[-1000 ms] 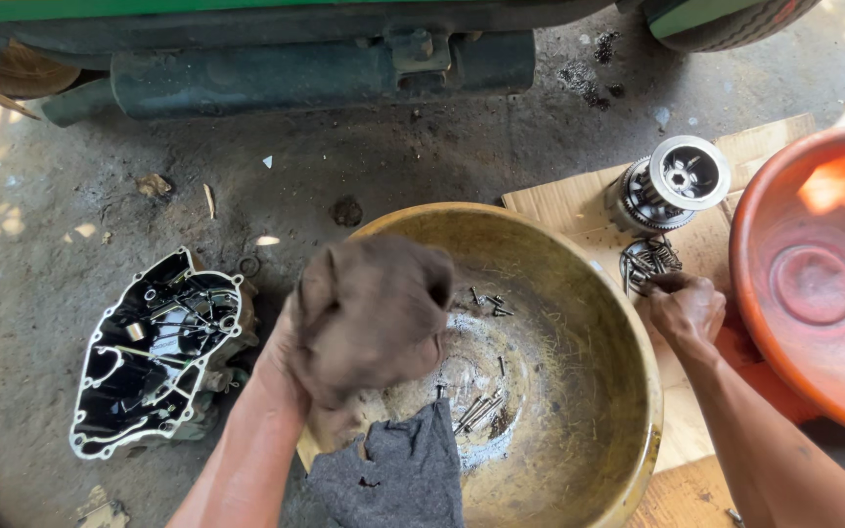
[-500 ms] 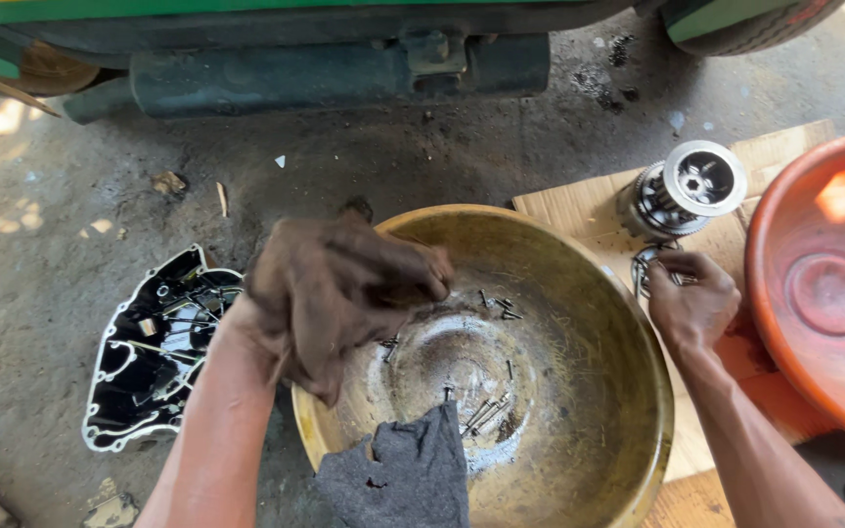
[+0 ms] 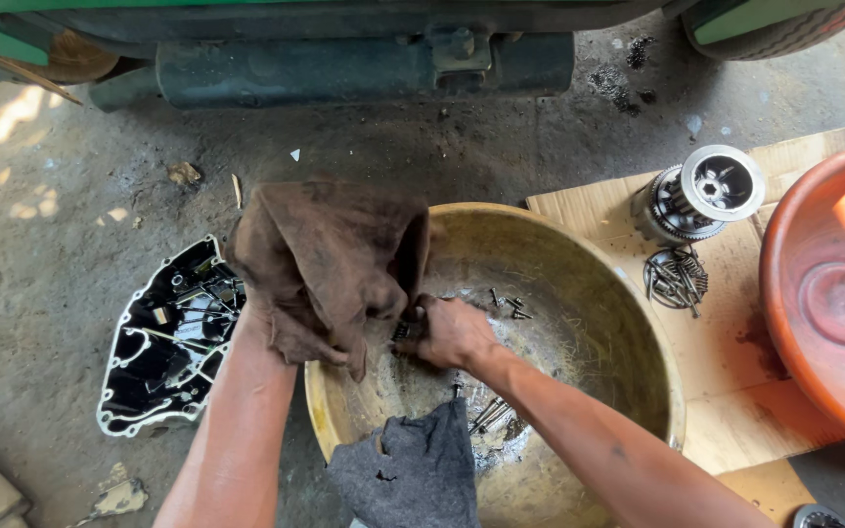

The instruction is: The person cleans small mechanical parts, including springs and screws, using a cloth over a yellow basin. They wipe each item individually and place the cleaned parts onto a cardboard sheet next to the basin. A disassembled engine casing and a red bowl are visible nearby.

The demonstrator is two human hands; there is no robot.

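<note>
**Small part wiped over the brass basin**

At nine o'clock, on the concrete floor, lies a dark engine cover (image 3: 170, 337), its inner face up, well apart from the hands. Just right of it, the left hand (image 3: 281, 328) is almost wholly hidden under a brown rag (image 3: 330, 259), its fingers bunched up in the cloth and holding it draped over the basin's ten o'clock rim. The right hand (image 3: 452, 332) reaches in from five o'clock, fingers closed narrow on a small dark metal part (image 3: 408, 330) pressed against the rag's lower edge.

Both meet above the wide brass basin (image 3: 628, 323), where loose bolts (image 3: 506, 303) lie wet on the bottom. A grey cloth (image 3: 408, 469) hangs over the six o'clock rim.

The step looks like wiping the cleaned part dry; the next move likely calls for wrapping the rag round it without losing grip.

At two o'clock, a clutch assembly (image 3: 701, 191) stands on cardboard (image 3: 589, 210), beside an orange tub (image 3: 828, 293).
</note>
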